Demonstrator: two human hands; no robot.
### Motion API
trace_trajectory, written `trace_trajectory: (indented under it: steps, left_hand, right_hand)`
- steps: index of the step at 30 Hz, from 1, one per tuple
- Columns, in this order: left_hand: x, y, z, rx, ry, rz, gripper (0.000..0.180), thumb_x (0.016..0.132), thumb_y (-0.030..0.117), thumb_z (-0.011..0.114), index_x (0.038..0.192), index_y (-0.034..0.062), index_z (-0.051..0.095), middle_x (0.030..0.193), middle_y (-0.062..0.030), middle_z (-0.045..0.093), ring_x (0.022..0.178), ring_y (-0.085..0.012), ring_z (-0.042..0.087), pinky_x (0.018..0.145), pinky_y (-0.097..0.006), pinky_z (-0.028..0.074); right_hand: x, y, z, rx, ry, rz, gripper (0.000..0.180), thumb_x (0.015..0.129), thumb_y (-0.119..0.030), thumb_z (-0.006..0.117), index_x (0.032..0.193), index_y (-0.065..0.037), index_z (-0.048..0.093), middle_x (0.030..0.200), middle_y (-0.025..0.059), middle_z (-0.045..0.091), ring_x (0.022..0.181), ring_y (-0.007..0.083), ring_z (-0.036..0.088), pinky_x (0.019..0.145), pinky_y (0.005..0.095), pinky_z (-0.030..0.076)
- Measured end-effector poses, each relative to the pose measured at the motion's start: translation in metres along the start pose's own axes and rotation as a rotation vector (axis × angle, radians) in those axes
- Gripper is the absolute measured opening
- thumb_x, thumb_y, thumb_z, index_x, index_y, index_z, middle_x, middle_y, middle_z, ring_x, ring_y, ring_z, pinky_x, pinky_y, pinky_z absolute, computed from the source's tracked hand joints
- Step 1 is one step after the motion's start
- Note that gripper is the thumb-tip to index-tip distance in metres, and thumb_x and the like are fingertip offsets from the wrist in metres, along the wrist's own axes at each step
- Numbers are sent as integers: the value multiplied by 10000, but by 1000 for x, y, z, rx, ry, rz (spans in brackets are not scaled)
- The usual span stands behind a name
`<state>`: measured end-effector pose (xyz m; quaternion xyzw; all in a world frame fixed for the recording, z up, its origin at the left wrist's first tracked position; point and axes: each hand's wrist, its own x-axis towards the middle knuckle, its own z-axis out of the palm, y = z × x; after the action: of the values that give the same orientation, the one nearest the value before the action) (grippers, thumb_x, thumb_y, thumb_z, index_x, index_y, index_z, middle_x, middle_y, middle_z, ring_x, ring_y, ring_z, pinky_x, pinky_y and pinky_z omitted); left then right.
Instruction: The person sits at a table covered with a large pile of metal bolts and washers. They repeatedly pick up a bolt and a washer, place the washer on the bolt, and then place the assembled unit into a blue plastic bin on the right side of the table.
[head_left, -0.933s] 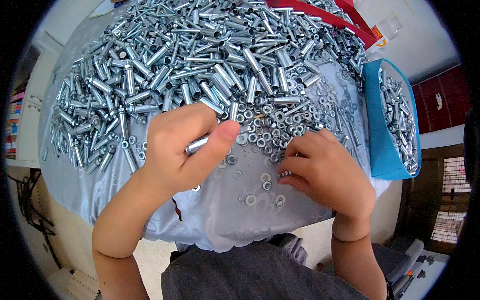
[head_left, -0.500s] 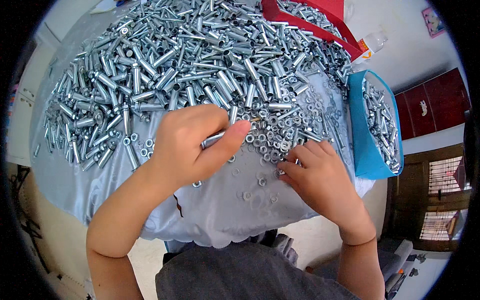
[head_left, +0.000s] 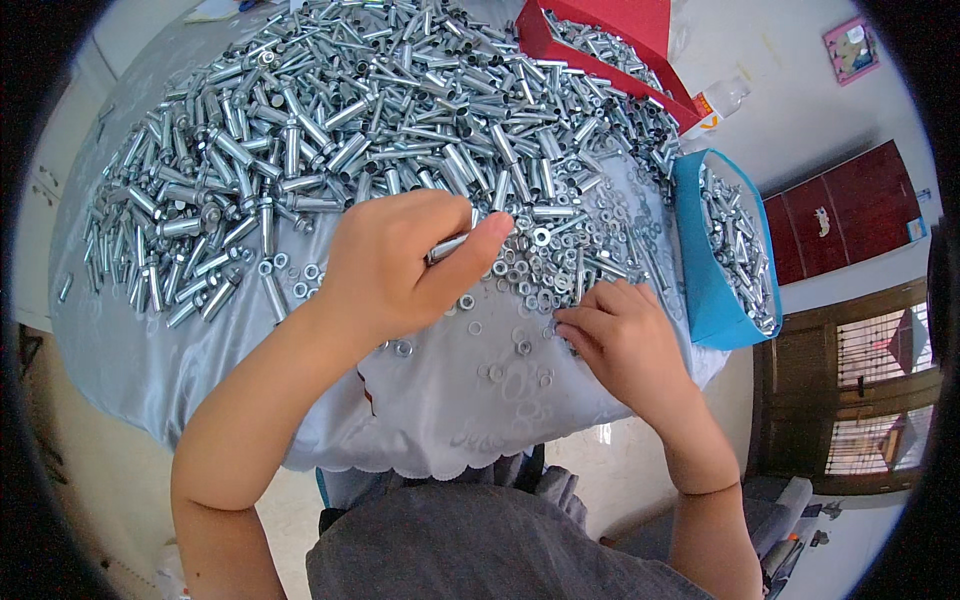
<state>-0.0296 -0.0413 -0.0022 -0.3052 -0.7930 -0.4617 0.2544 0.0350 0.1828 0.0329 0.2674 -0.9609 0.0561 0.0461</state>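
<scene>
My left hand [head_left: 400, 265] is closed around a silver metal sleeve bolt [head_left: 447, 246], whose end sticks out between thumb and fingers. It hovers just in front of a big heap of the same silver bolts [head_left: 330, 130] on a pale grey-white cloth [head_left: 430, 410]. My right hand [head_left: 620, 340] rests on the cloth to the right, its fingertips pinched on a small silver nut [head_left: 553, 327] at the edge of a scatter of loose nuts and washers [head_left: 545, 265].
A blue box [head_left: 705, 270] with silver parts stands at the table's right edge. A red box [head_left: 600, 30] with more parts sits at the back. A plastic bottle [head_left: 720, 100] lies beyond it. The cloth's scalloped front edge hangs over my lap.
Both hands have stayed nearly in place. My left hand has drawn the bolt slightly closer in, and my right fingertips have closed onto a nut at the scatter's edge.
</scene>
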Motion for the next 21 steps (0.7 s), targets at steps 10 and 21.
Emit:
trace_trajectory:
  steps: [10, 21]
  left_hand:
    - [0, 1, -1, 14, 10, -3, 322, 805, 260, 587, 588, 42, 494, 518, -95, 463, 451, -262, 476, 402, -344, 334]
    - [0, -1, 0, -5, -8, -46, 349, 823, 284, 560, 589, 32, 497, 516, -107, 456, 451, -267, 473, 408, -346, 338]
  right_hand:
    - [-12, -3, 11, 220, 107, 132, 108, 675, -135, 685, 754, -67, 660, 695, 58, 532, 687, 234, 515, 599, 344, 383]
    - [-16, -7, 20, 276, 166, 256, 173, 640, -156, 721, 771, -59, 662, 682, 73, 527, 672, 243, 506, 600, 344, 385]
